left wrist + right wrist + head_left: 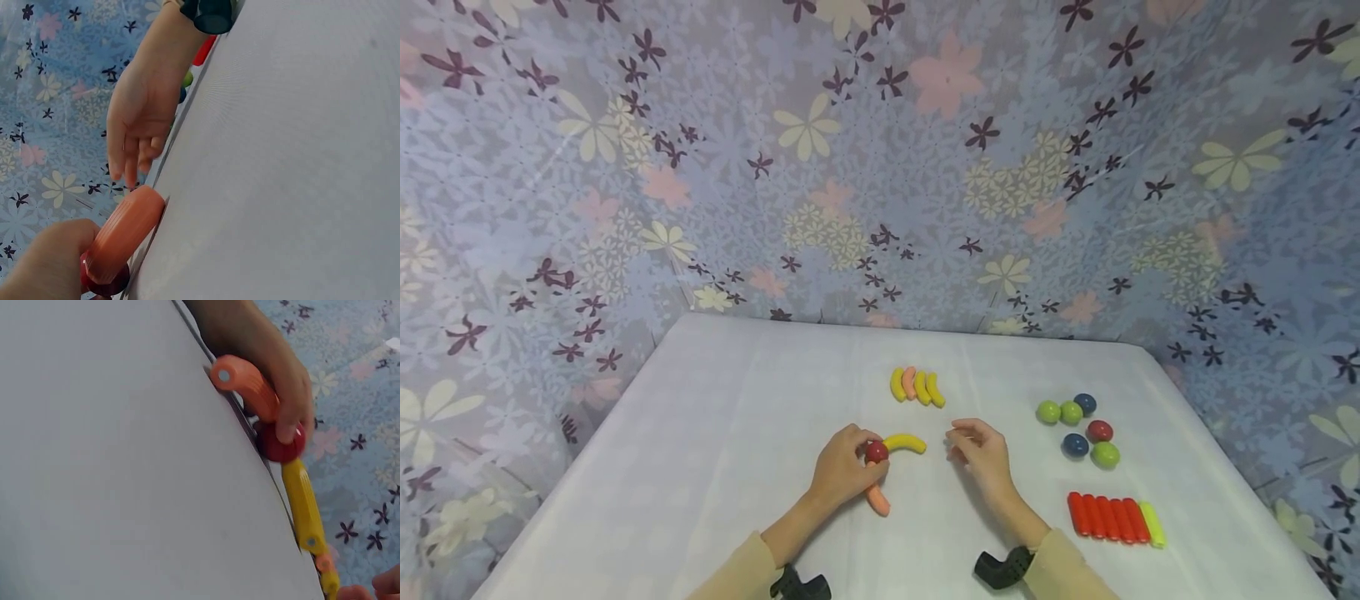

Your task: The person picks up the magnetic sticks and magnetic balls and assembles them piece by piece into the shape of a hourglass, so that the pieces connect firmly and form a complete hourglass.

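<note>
My left hand [842, 465] pinches a glossy red ball [877, 452] between thumb and fingers, low over the white table. A yellow curved rod [906, 442] reaches right from the ball, its end against it. On the near side, an orange curved rod [877, 500] meets the same ball; in the right wrist view this orange rod [247, 381] has a round silvery spot on its free end. My right hand [987, 463] holds nothing. Its relaxed fingers hang just right of the yellow rod's free end; the left wrist view shows the right hand [144, 106] palm side, fingers loosely extended.
Farther back lie several curved rods [917, 387], yellow and orange, side by side. To the right is a loose group of green, blue and red balls [1078, 429]. Nearer on that side, red straight rods [1108, 517] lie in a row with a lime rod [1152, 525].
</note>
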A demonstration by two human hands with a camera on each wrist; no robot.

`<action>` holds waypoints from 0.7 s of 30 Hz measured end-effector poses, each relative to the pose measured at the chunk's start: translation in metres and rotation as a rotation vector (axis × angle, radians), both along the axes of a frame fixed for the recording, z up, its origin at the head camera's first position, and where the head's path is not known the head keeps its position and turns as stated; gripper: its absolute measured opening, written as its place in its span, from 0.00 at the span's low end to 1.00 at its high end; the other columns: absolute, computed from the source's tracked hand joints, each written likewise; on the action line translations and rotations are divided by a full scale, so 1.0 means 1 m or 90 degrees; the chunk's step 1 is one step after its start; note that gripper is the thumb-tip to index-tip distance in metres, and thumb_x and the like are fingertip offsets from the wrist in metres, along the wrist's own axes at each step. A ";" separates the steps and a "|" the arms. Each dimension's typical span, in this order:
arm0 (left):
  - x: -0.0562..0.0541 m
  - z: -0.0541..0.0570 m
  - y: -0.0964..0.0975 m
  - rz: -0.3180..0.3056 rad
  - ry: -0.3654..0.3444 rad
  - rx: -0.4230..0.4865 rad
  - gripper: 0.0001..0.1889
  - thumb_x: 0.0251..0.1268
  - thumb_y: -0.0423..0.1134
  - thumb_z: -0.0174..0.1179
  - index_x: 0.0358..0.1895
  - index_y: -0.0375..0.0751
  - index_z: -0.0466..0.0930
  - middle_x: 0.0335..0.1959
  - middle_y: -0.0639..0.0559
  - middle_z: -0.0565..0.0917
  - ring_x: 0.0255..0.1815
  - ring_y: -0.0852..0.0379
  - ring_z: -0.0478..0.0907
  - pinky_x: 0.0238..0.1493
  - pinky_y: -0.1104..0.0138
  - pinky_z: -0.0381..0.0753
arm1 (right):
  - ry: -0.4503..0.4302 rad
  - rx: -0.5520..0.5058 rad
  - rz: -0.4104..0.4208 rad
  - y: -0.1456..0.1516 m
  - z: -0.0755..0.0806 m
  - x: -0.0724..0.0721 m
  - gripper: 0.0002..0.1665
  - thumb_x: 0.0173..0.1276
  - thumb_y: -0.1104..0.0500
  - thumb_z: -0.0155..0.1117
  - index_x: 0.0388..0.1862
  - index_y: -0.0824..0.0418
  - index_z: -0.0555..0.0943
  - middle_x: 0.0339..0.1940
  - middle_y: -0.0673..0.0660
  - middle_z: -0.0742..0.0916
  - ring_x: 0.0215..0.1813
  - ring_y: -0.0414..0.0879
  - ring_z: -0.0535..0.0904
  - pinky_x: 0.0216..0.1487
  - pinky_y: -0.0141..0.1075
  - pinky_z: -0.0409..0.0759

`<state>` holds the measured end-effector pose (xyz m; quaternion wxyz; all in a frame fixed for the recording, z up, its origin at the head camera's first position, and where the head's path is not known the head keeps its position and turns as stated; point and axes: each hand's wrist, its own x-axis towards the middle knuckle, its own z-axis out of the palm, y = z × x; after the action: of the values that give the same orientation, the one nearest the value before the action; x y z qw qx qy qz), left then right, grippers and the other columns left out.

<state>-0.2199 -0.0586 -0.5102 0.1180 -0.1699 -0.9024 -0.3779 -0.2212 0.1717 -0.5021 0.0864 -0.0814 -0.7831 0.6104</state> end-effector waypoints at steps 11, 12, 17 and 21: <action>-0.001 -0.004 -0.001 0.006 0.029 0.014 0.14 0.47 0.49 0.70 0.33 0.45 0.82 0.24 0.57 0.74 0.26 0.66 0.65 0.28 0.76 0.65 | 0.097 0.023 -0.131 0.053 0.008 0.009 0.12 0.63 0.68 0.61 0.45 0.73 0.79 0.26 0.44 0.84 0.22 0.31 0.78 0.27 0.25 0.78; -0.001 -0.004 -0.001 0.005 0.030 0.018 0.14 0.47 0.49 0.70 0.33 0.45 0.82 0.23 0.57 0.74 0.26 0.66 0.65 0.27 0.76 0.65 | 0.103 0.024 -0.143 0.056 0.013 0.012 0.11 0.63 0.69 0.61 0.45 0.73 0.79 0.25 0.41 0.83 0.22 0.31 0.78 0.27 0.25 0.78; 0.000 -0.003 -0.001 0.009 0.024 0.035 0.14 0.50 0.52 0.69 0.29 0.46 0.81 0.22 0.58 0.74 0.24 0.67 0.65 0.26 0.77 0.65 | 0.136 0.066 -0.216 0.078 0.022 0.022 0.11 0.62 0.69 0.61 0.44 0.70 0.80 0.27 0.33 0.79 0.22 0.27 0.76 0.24 0.22 0.75; -0.001 -0.003 -0.001 0.022 0.024 0.042 0.13 0.52 0.52 0.68 0.26 0.47 0.81 0.20 0.59 0.74 0.23 0.67 0.65 0.25 0.76 0.64 | 0.154 0.113 -0.306 0.100 0.015 0.024 0.13 0.60 0.69 0.63 0.44 0.68 0.81 0.31 0.37 0.80 0.21 0.24 0.71 0.22 0.18 0.70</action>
<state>-0.2204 -0.0595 -0.5131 0.1474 -0.1572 -0.8898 -0.4022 -0.1968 0.2720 -0.4875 0.3285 -0.1831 -0.7758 0.5067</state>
